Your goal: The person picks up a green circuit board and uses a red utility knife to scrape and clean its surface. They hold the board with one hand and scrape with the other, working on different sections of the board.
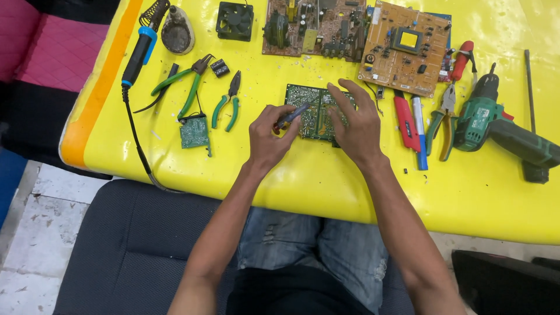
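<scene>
Here the green circuit board (309, 114) lies flat on the yellow table (326, 181), partly under the right hand (356, 125), whose spread, unclenched fingers press on it, while the left hand (268, 137) just beside it pinches a slim dark tool (293, 115), its tip over the board.

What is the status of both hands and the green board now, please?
Left hand fingers pinch a small blue tool. Right hand flat on green circuit board, on the yellow table. Pliers nearby, apart.
</scene>
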